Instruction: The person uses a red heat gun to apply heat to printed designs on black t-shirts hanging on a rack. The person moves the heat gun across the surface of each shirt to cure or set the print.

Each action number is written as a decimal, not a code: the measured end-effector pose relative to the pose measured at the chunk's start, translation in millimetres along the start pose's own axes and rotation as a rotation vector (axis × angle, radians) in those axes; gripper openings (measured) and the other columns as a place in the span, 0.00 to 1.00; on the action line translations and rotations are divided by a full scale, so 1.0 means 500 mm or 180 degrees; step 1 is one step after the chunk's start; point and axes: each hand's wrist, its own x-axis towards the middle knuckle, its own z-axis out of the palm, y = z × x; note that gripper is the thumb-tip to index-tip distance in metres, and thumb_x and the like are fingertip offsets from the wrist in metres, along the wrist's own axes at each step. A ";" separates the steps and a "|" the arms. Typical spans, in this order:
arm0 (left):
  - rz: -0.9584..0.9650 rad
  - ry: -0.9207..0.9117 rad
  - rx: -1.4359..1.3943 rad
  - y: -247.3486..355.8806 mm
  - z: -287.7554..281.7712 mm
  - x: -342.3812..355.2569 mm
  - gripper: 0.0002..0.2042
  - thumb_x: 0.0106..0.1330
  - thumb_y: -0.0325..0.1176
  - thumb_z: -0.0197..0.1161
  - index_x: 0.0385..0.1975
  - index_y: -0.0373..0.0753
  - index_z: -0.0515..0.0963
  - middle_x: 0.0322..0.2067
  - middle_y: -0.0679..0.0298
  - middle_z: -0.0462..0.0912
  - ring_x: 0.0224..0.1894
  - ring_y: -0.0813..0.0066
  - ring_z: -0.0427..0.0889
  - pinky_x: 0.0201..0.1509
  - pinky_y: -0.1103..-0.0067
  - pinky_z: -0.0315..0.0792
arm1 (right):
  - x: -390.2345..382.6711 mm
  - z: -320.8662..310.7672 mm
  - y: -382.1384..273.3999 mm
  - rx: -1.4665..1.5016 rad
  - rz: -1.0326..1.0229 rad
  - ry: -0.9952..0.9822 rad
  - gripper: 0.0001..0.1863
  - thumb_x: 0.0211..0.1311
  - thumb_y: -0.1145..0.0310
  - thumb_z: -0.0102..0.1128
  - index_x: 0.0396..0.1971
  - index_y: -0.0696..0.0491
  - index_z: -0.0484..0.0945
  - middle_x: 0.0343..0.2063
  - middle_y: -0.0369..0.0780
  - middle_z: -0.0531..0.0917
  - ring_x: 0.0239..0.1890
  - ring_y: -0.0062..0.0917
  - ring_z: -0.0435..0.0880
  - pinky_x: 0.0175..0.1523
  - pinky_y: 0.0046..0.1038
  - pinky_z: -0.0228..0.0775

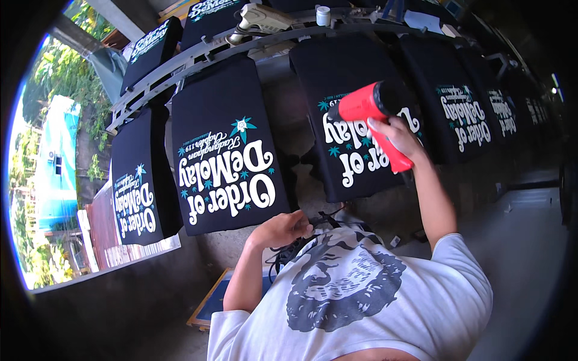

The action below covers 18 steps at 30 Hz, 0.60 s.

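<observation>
My right hand (397,137) is wrapped round the handle of a red hair dryer (360,103) with black ends. Its nozzle points left, above a black shirt (337,66) that carries white lettering and small teal leaves. The dryer and my forearm cover part of that print. Close to my waist, my left hand (282,230) has its fingers curled on a black cord (328,214); loops of dark cord hang below it. Just beyond the left hand lies another printed black shirt (220,96), stretched flat on a board.
More printed black shirts stand in the row at left (138,135) and right (430,66). Behind them runs a metal rail (174,72), with a beige heat gun (265,18) and a white jar (323,16). A wood-framed screen (208,298) lies low at left.
</observation>
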 end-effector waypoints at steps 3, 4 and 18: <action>0.0211 -0.0031 -0.0022 -0.021 -0.004 0.003 0.21 0.78 0.51 0.59 0.44 0.35 0.78 0.38 0.49 0.88 0.42 0.48 0.87 0.47 0.63 0.77 | 0.005 0.009 0.014 0.0028 0.0109 0.0446 0.20 0.69 0.52 0.66 0.43 0.56 0.83 0.25 0.34 0.82 0.22 0.17 0.80 0.26 0.24 0.74; 0.0234 -0.0108 -0.0036 -0.023 -0.005 0.005 0.21 0.78 0.52 0.58 0.45 0.36 0.78 0.38 0.49 0.88 0.42 0.48 0.87 0.47 0.63 0.77 | -0.009 0.005 0.021 0.0107 0.0184 0.0271 0.20 0.69 0.52 0.66 0.46 0.56 0.82 0.26 0.34 0.82 0.22 0.17 0.80 0.26 0.23 0.74; 0.0341 -0.0521 0.0290 0.040 0.023 0.096 0.22 0.77 0.54 0.58 0.48 0.38 0.78 0.38 0.48 0.87 0.45 0.47 0.86 0.48 0.62 0.76 | -0.160 -0.094 0.009 0.0316 0.0370 -0.0112 0.21 0.71 0.56 0.64 0.54 0.56 0.78 0.30 0.37 0.84 0.23 0.19 0.83 0.25 0.25 0.76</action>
